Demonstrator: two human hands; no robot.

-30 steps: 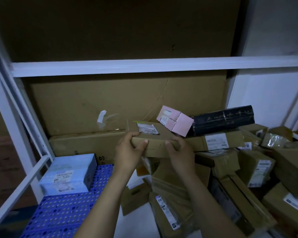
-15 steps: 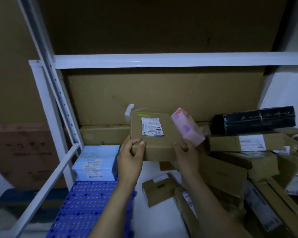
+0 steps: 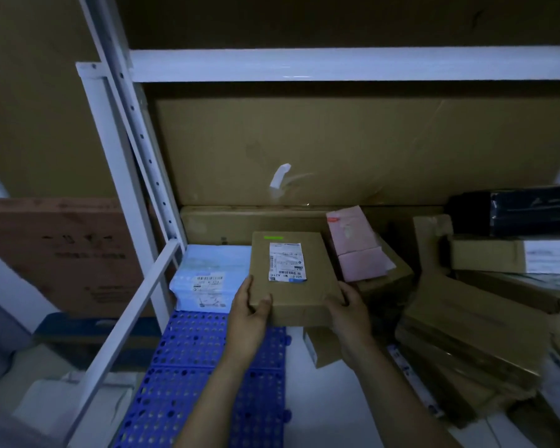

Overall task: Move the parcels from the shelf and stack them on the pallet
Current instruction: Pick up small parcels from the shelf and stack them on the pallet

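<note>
We see both hands on one flat brown parcel (image 3: 293, 279), its white label (image 3: 286, 261) facing up. The left hand (image 3: 251, 313) clasps the near left corner, thumb laid on top and fingers tucked out of sight beneath. The right hand (image 3: 349, 313) clasps the near right corner the same way, thumb along the top edge, fingers wrapped round the side. The parcel is held level over the far right corner of the blue pallet (image 3: 188, 367), with about half of it reaching past the pallet's right edge. In this dim light we cannot tell whether it rests on anything or is carried clear.

At the pallet's far edge lies a pale blue parcel (image 3: 207, 279), just beside the held one on its left.

Past the parcel's right edge, a pink parcel (image 3: 358, 250) lies tilted on brown boxes. Further right on the shelf (image 3: 337, 64), a heap of brown parcels (image 3: 472, 334) slumps at mixed angles, and a black parcel (image 3: 524, 211) sits on top near the right edge. A long carton (image 3: 227, 221) lies along the back edge, with a large cardboard sheet (image 3: 337, 140) standing behind it. A white upright (image 3: 120, 189) of the shelf frame stands at the pallet's left.
</note>
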